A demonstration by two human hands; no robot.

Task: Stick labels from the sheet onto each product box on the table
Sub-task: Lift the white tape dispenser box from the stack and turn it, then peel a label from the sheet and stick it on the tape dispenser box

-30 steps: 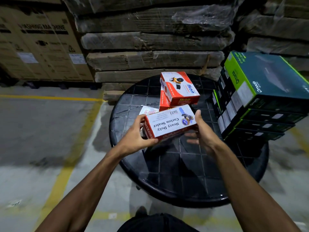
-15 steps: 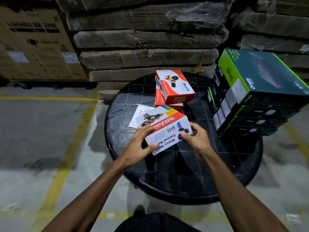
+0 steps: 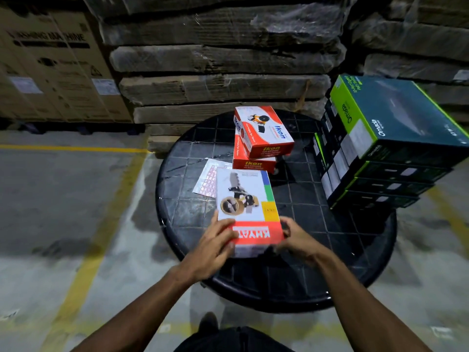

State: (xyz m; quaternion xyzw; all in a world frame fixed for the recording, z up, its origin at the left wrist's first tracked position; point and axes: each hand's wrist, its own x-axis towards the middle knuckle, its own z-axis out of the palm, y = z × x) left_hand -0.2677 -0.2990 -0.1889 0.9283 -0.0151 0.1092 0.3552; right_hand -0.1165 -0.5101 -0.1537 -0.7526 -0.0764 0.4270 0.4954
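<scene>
At the near edge of the round black desk (image 3: 355, 262), the left hand (image 3: 213, 247) and right hand (image 3: 298, 243) gripped the tape-dispenser box (image 3: 245, 199), picture face up. Beyond it lay the label sheet (image 3: 206, 180); behind that, two stacked Ikon boxes (image 3: 264, 138).

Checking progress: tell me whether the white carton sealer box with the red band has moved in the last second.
Yes. The white carton sealer box has been turned picture-face up and lowered towards the black round table.

Warehouse, shrink-wrapped cardboard stacks (image 3: 223, 57), large appliance carton (image 3: 53, 64), yellow lines (image 3: 76, 149) painted on concrete floor
</scene>
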